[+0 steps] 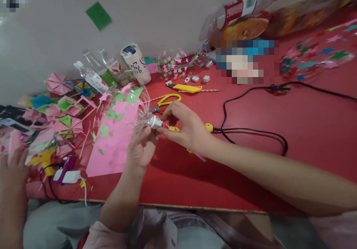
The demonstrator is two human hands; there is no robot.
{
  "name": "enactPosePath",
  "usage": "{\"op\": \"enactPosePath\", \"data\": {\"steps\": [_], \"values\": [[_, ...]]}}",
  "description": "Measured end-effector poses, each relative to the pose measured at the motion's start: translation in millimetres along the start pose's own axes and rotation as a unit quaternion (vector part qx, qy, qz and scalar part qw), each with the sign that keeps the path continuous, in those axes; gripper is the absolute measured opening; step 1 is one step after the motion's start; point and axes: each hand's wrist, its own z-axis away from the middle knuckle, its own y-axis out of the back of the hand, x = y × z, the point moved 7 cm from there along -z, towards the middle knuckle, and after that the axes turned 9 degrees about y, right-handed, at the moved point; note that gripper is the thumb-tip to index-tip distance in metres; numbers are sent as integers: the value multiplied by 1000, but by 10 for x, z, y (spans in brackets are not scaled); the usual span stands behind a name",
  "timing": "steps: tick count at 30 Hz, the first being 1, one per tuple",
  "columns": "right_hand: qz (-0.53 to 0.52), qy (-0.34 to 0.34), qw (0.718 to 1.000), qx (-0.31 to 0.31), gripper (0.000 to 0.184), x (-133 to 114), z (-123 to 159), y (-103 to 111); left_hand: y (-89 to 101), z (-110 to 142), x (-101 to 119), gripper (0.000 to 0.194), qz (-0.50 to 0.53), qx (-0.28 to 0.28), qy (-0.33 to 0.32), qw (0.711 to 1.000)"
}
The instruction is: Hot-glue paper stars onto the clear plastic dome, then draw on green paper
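Bracing the white cap (153,122) evenly helps — the left hand (143,148) holds it in closed fingers, while the right hand (189,128) pinches its narrow end.

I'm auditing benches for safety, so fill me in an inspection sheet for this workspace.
Surface: red tabletop; no spill seen.
Things in hand: white-capped piece with clear strands, above the table beside a pink sheet.
Clutter: folded paper shapes and plastic bottles, mostly left and rear; scissors and yellow cutter near the hands; cutter's blade state unclear.
Hands: left holds the piece; right has its fingertips at the tip, grip unclear.
Cables: black cable loops across the right side, meeting the right forearm; white cable hangs at the front edge.
Surroundings: another person's hand at far left; green square on the wall.
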Motion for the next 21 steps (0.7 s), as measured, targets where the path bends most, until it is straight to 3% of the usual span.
{"op": "enactPosePath", "data": {"steps": [5, 10, 21], "values": [[-71, -93, 993, 23, 16, 97, 34, -38, 0, -6, 3, 25, -6, 4, -4, 1000], [-171, -183, 967, 37, 22, 198, 91, -106, 25, -14, -2, 27, -19, 8, -5, 1000], [-351, -252, 900, 63, 27, 300, 152, -231, 7, -31, -11, 22, -5, 1, 6, 1000]]}}
